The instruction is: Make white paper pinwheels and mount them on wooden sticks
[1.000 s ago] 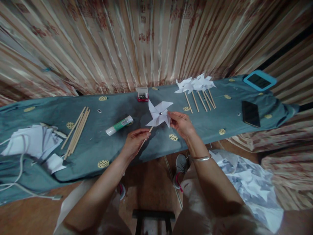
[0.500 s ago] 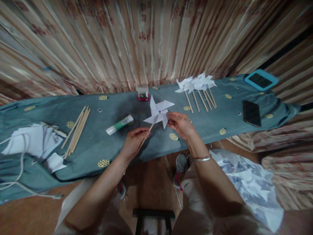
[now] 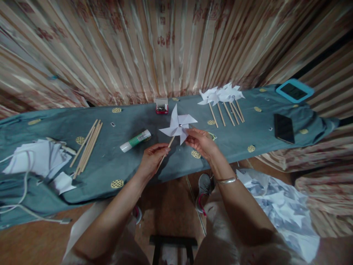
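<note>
A white paper pinwheel [image 3: 174, 127] with a shiny pin at its centre is held up over the middle of the table. My left hand [image 3: 153, 157] is closed around its wooden stick [image 3: 164, 156], below the paper blades. At the lower right blade, the fingers of my right hand [image 3: 202, 142] are closed on the paper edge; the fingertips are partly hidden behind it. To the left of the pinwheel lies a green and white glue stick [image 3: 135, 140]. Behind it stands a small open red box [image 3: 161, 107] of metal pins.
Several finished pinwheels [image 3: 222, 95] lie at the back right, near a phone [image 3: 284, 128] and a blue-framed timer [image 3: 295, 91]. Loose wooden sticks [image 3: 88, 147], paper sheets [image 3: 35, 158] and a white cable [image 3: 24, 187] are at left. A bag of white paper pieces [image 3: 284, 206] stands on the floor.
The pinwheel's blades have turned slightly clockwise. My right hand has shifted a little down and left with the blade. My left hand keeps its hold on the stick.
</note>
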A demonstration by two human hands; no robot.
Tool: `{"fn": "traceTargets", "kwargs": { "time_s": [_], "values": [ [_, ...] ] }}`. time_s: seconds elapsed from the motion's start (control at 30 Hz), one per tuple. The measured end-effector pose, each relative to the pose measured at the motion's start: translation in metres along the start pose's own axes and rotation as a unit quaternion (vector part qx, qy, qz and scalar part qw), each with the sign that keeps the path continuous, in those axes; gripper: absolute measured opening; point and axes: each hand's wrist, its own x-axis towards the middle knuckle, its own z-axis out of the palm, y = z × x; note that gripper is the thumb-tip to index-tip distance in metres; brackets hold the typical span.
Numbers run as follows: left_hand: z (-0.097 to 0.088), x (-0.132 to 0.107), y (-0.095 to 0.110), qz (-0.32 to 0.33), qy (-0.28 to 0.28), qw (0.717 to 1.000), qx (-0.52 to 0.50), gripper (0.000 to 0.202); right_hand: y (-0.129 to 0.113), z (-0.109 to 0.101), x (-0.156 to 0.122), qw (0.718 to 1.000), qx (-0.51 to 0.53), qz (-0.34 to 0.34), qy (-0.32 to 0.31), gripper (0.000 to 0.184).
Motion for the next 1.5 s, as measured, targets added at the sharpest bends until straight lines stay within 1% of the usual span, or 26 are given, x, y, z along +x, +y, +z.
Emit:
{"fn": "traceTargets", "kwargs": {
  "time_s": [0.1,0.2,0.37,0.53,0.77,0.9,1.1,1.27,1.4,1.5],
  "values": [
    [0.001,-0.002,0.001,-0.012,-0.008,1.000,0.001,0.030,-0.001,0.002,0.000,0.999,0.035,-0.018,-0.002,0.032],
    [0.003,-0.005,0.001,-0.024,-0.023,0.999,0.008,0.029,0.000,0.003,0.002,0.998,0.053,-0.037,0.011,0.028],
    [0.005,-0.007,-0.001,-0.023,-0.026,0.999,0.024,0.028,0.005,0.002,0.005,0.997,0.040,-0.062,0.028,0.023],
    [0.003,-0.004,-0.003,-0.019,-0.031,0.999,0.038,0.030,0.005,-0.001,0.006,0.998,0.009,-0.055,0.010,0.020],
    [0.002,-0.003,-0.004,0.007,-0.018,0.998,0.064,0.029,0.004,0.000,0.005,0.999,0.013,-0.053,0.000,0.018],
    [0.001,-0.005,-0.002,0.004,-0.023,0.997,0.072,0.029,0.005,0.000,0.005,0.999,0.014,-0.052,-0.009,0.019],
    [-0.001,-0.005,-0.003,-0.003,-0.030,0.997,0.077,0.028,0.008,0.004,0.004,0.997,0.057,-0.041,-0.016,0.021],
    [-0.002,-0.003,-0.008,0.013,-0.024,0.997,0.078,0.028,0.012,0.010,0.004,0.995,0.092,-0.032,-0.020,0.018],
    [0.000,-0.002,-0.010,0.027,-0.016,0.996,0.088,0.033,0.014,0.015,0.005,0.989,0.143,-0.036,-0.011,0.021],
    [0.001,-0.002,-0.010,0.030,-0.014,0.996,0.086,0.035,0.014,0.017,0.007,0.985,0.168,-0.026,-0.002,0.023]
  ]
}}
